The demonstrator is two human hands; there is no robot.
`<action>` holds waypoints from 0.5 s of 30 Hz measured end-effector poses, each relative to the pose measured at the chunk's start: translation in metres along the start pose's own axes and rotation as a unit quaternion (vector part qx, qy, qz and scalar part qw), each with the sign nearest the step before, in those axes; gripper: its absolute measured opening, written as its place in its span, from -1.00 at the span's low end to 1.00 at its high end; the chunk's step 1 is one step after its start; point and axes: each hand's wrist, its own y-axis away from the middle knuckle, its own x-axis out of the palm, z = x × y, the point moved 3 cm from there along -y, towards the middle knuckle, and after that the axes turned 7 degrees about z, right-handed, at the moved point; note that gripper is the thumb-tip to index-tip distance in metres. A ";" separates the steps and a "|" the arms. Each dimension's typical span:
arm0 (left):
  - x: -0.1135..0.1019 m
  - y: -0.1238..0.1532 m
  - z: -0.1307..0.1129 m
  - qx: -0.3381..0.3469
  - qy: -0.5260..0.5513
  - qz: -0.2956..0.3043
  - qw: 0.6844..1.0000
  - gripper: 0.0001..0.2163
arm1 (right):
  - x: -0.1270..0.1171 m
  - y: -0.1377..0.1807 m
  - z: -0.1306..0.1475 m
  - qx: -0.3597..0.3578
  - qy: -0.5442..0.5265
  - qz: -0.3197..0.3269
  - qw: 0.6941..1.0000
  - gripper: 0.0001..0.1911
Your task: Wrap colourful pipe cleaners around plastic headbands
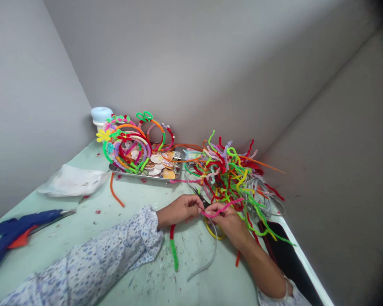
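Note:
My left hand (180, 209) and my right hand (227, 219) meet over the pale green table (83, 238), both pinched on a pink pipe cleaner (227, 207) that runs up to the right. A headband (210, 231) with a yellow wrapped part lies under my right hand, its grey end curving toward me. Just beyond my fingers is a big tangled pile of pipe cleaners (232, 170) in several colours. A red and green pipe cleaner (173, 250) lies below my left wrist.
A metal tray (147, 176) holds decorated headbands (127, 144) and small shell-like pieces. A blue glue gun (15, 231) lies at the left edge, a clear plastic bag (73, 180) beyond it. A white jar (101, 115) stands in the corner. A dark phone (282, 250) sits at right.

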 end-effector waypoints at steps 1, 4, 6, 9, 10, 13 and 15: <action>0.000 0.000 0.000 0.002 0.005 0.005 1.000 -0.88 | 0.000 0.000 0.001 -0.004 -0.006 0.002 1.000 -0.82; 0.000 0.001 -0.001 0.005 0.011 0.018 1.000 -0.88 | -0.001 0.001 0.002 -0.011 -0.016 0.015 1.000 -0.77; 0.000 0.001 0.000 0.006 0.014 0.024 1.000 -0.86 | -0.001 0.002 0.001 -0.009 -0.010 0.020 1.000 -0.76; 0.001 0.002 0.000 0.015 0.018 0.027 0.999 -0.85 | -0.001 0.002 0.000 -0.011 0.013 0.021 1.000 -0.78; 0.001 0.002 -0.001 0.019 0.019 0.027 0.999 -0.84 | -0.001 0.002 -0.001 -0.015 0.022 0.022 0.999 -0.79; 0.001 0.003 -0.001 0.025 0.015 0.025 0.999 -0.83 | -0.001 0.002 -0.001 -0.031 0.051 0.033 0.998 -0.76; 0.002 0.003 -0.001 0.024 0.013 0.023 0.999 -0.82 | -0.001 0.002 0.000 -0.039 0.077 0.044 0.995 -0.75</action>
